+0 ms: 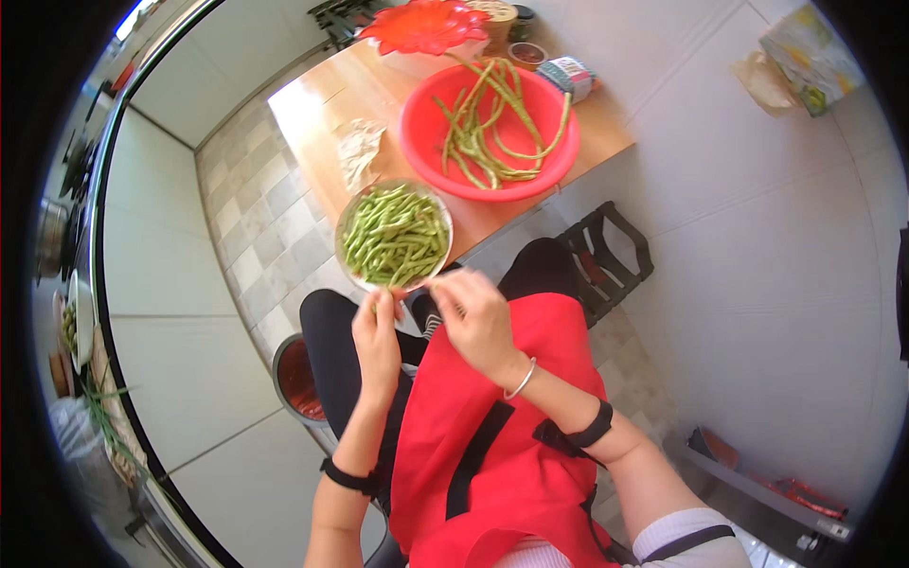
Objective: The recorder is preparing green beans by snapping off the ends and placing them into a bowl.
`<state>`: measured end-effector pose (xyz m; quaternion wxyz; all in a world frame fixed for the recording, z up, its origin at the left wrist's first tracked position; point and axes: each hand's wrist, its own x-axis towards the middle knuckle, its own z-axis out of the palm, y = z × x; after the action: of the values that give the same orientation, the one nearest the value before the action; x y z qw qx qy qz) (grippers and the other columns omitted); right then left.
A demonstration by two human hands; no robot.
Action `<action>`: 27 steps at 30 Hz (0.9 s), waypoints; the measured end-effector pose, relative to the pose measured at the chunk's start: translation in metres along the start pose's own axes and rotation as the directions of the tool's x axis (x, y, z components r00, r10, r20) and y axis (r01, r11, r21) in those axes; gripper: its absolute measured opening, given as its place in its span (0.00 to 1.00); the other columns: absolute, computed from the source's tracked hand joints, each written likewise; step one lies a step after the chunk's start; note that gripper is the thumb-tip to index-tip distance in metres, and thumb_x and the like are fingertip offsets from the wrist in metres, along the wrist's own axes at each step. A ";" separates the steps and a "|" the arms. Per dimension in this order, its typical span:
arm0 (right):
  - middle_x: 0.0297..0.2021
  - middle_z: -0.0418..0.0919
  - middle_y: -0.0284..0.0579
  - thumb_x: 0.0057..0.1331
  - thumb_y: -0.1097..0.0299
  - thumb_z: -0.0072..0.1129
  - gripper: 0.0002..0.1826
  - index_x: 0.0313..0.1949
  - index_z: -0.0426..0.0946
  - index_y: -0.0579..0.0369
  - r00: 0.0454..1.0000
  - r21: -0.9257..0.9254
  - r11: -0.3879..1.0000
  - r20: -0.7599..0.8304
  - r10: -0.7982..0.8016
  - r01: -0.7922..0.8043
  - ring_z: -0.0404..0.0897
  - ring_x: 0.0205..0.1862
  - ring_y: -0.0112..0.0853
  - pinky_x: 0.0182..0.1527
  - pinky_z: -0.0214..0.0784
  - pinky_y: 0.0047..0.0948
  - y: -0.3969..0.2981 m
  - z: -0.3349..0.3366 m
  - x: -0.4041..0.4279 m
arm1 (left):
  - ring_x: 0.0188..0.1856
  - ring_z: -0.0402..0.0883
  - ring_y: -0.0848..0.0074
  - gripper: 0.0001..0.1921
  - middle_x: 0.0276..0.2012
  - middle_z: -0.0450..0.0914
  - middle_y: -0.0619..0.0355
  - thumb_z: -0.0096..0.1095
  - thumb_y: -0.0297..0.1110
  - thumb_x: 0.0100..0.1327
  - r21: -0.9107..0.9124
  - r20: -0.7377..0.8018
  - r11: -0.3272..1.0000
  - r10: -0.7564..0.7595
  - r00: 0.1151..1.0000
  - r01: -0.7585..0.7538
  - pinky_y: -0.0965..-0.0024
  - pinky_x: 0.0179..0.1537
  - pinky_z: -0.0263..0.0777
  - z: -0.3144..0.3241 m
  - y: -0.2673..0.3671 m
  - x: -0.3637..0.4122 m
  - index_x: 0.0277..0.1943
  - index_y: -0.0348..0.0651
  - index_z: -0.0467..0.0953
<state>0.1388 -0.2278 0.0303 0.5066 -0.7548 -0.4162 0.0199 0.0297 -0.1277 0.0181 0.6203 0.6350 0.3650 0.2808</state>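
Note:
My left hand (380,334) and my right hand (474,319) are close together above my lap, just below the near rim of a plate (339,245). The left fingers pinch a small piece of green bean; more of it is hidden by the fingers. The right thumb and fingertips are pinched together, blurred, and whether they hold anything is unclear. Short pieces of green bean (394,238) are heaped on the plate at the table's corner. Behind it, a red plastic basin (422,153) holds long whole beans (472,145).
The wooden table (312,106) also bears crumpled paper (361,149), a red flower-shaped bowl (426,27), a small cup (527,54) and jars. A bin (287,376) stands beside my left leg, a black folding stool (611,263) under the table's right side. Cabinets line the left.

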 end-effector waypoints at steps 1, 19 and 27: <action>0.29 0.74 0.45 0.65 0.71 0.57 0.07 0.41 0.81 0.56 0.996 0.030 1.000 -0.086 -0.007 0.010 0.76 0.35 0.43 0.39 0.69 0.40 0.008 0.001 0.007 | 0.32 0.68 0.82 0.14 0.26 0.70 0.64 0.46 0.35 0.75 0.052 -0.064 0.998 0.023 0.998 -0.019 0.76 0.37 0.63 0.002 0.009 0.012 0.41 0.34 0.77; 0.37 0.78 0.49 0.64 0.70 0.58 0.07 0.41 0.79 0.57 0.990 -0.080 0.997 -0.142 0.009 -0.021 0.79 0.39 0.47 0.42 0.72 0.43 0.035 0.064 0.078 | 0.60 0.71 0.53 0.19 0.57 0.74 0.44 0.58 0.38 0.67 0.533 0.072 0.737 0.451 0.890 -0.416 0.60 0.63 0.63 -0.004 -0.027 0.128 0.56 0.37 0.75; 0.41 0.75 0.48 0.64 0.71 0.57 0.11 0.45 0.80 0.59 0.992 -0.220 0.970 -0.045 -0.117 0.104 0.76 0.46 0.43 0.47 0.70 0.41 0.039 0.062 0.085 | 0.68 0.61 0.53 0.22 0.64 0.66 0.47 0.59 0.45 0.66 0.711 0.036 0.599 0.493 0.869 -0.369 0.51 0.66 0.55 -0.007 -0.055 0.122 0.59 0.45 0.75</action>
<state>0.1902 -0.1317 0.0034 0.4333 -0.7814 -0.4426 -0.0756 0.0879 -0.0261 -0.0477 0.2149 0.8643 0.3282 0.3147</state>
